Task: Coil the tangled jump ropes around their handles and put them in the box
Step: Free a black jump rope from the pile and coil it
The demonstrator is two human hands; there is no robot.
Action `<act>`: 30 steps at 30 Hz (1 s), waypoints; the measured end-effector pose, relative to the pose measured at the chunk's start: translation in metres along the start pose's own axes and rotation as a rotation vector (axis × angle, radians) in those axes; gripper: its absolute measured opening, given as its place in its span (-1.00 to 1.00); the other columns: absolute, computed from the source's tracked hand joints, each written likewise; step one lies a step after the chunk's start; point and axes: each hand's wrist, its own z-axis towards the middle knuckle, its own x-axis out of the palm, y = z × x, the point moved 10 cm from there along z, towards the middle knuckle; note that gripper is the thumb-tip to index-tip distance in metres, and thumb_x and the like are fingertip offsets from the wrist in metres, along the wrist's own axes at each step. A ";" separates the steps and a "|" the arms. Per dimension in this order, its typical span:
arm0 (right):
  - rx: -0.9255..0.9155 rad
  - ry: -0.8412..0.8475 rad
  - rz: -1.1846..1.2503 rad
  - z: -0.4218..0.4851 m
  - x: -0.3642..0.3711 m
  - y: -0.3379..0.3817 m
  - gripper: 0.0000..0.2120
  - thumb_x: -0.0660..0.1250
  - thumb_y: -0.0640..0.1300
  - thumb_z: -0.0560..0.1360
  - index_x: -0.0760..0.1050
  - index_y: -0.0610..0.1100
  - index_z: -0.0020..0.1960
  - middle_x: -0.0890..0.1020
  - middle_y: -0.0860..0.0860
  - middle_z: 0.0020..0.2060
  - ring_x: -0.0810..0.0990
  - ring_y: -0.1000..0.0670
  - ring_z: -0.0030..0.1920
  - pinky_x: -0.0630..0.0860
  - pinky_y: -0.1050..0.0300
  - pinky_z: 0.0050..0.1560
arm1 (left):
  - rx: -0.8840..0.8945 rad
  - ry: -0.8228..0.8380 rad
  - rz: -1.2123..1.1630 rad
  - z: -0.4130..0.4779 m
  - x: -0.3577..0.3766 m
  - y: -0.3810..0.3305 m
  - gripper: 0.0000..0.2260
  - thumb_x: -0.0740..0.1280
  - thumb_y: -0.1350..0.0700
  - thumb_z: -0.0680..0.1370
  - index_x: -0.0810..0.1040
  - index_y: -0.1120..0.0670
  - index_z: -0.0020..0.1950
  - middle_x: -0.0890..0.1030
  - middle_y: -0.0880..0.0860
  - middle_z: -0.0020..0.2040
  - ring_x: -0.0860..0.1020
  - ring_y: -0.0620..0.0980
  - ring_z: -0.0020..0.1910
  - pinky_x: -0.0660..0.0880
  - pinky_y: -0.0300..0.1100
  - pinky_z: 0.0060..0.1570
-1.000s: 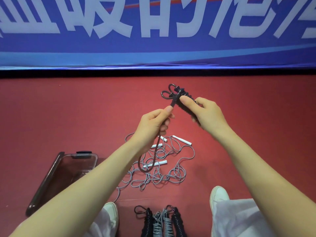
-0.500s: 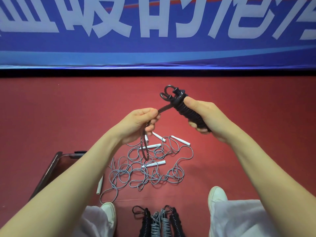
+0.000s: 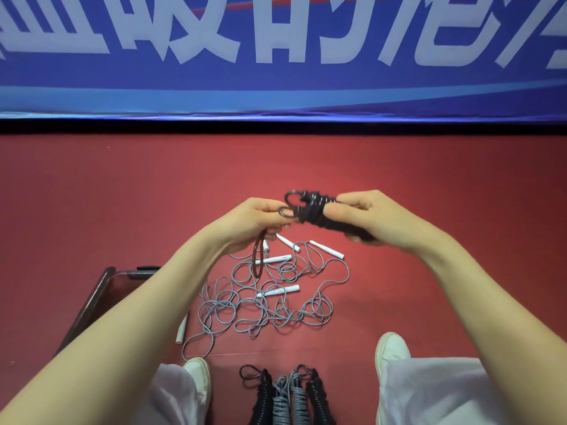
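Head view. Right hand (image 3: 372,217) grips the black rope (image 3: 320,211), wound into a coil and held above the floor (image 3: 122,194), mid-scene. Left hand (image 3: 254,223) pinches the rope's free end just left of the coil; a loop hangs below it. Hands close together. Grey ropes (image 3: 260,302) lie tangled on the floor beneath. Box (image 3: 92,299) near left, partly behind the left forearm. Coiled bundles (image 3: 285,397) at the near edge.
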 end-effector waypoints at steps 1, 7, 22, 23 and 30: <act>0.030 0.093 -0.040 -0.003 0.009 -0.003 -0.52 0.30 0.27 0.34 0.46 -0.19 -0.22 0.37 -0.04 -0.51 0.24 0.06 -0.56 0.14 0.28 -0.54 | 0.008 0.020 0.043 -0.001 0.003 -0.003 -0.73 0.27 0.32 0.55 0.66 0.09 -0.26 0.50 -0.08 -0.43 0.32 -0.18 -0.46 0.27 -0.34 -0.41; 0.121 0.164 -0.514 -0.001 0.020 -0.018 -0.35 0.31 0.48 0.24 0.46 -0.15 -0.21 0.42 0.07 -0.50 0.37 0.06 -0.44 0.27 0.11 -0.31 | 0.040 -0.099 0.263 0.001 0.006 -0.020 -0.96 0.48 0.24 0.43 0.68 0.13 -0.22 0.60 0.00 -0.38 0.42 -0.12 -0.39 0.33 -0.31 -0.38; 0.203 -0.406 -0.924 0.008 -0.013 -0.007 -0.33 0.09 0.52 0.38 0.45 -0.06 0.03 0.63 -0.14 -0.03 0.58 -0.24 0.05 0.32 0.05 -0.15 | 0.409 -0.682 0.454 -0.030 0.005 -0.053 -0.88 0.42 0.20 0.51 0.70 0.14 0.02 0.71 0.04 -0.11 0.53 -0.27 -0.35 0.44 -0.44 -0.18; 0.208 -0.423 -0.910 0.009 -0.016 -0.008 -0.33 0.09 0.52 0.39 0.45 -0.07 0.03 0.63 -0.15 -0.02 0.58 -0.25 0.06 0.32 0.04 -0.14 | 0.421 -0.697 0.385 -0.032 0.002 -0.051 -0.90 0.45 0.21 0.48 0.71 0.14 -0.03 0.70 0.04 -0.19 0.53 -0.25 -0.40 0.47 -0.41 -0.24; 0.202 -0.529 -0.711 0.006 -0.032 -0.010 -0.41 0.10 0.48 0.42 0.33 -0.07 -0.11 0.62 -0.16 -0.10 0.57 -0.26 0.02 0.31 0.00 -0.11 | 0.264 -0.536 -0.249 -0.019 0.001 -0.021 -0.95 0.43 0.31 0.47 0.63 0.20 -0.09 0.66 0.18 -0.21 0.61 0.02 -0.26 0.57 -0.22 -0.14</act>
